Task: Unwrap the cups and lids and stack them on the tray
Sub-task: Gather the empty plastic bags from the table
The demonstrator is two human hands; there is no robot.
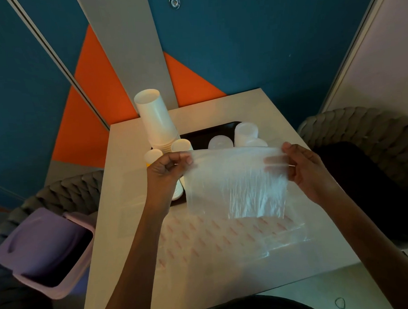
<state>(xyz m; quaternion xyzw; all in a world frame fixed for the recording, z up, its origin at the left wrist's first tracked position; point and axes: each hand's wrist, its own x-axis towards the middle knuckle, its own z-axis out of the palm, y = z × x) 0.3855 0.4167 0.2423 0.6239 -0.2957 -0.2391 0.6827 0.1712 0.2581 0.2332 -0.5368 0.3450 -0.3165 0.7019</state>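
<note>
Head view: clear wrapper (235,183) between both hands veils tray (211,130), lids (245,133).

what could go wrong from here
1. The clear plastic wrapper, stretched between the left hand and right hand, hangs close to the tall stack of white paper cups on the black tray; a sweep toward the purple bin could topple it.
2. The printed plastic sheet lying on the table might slide off if brushed.
</note>
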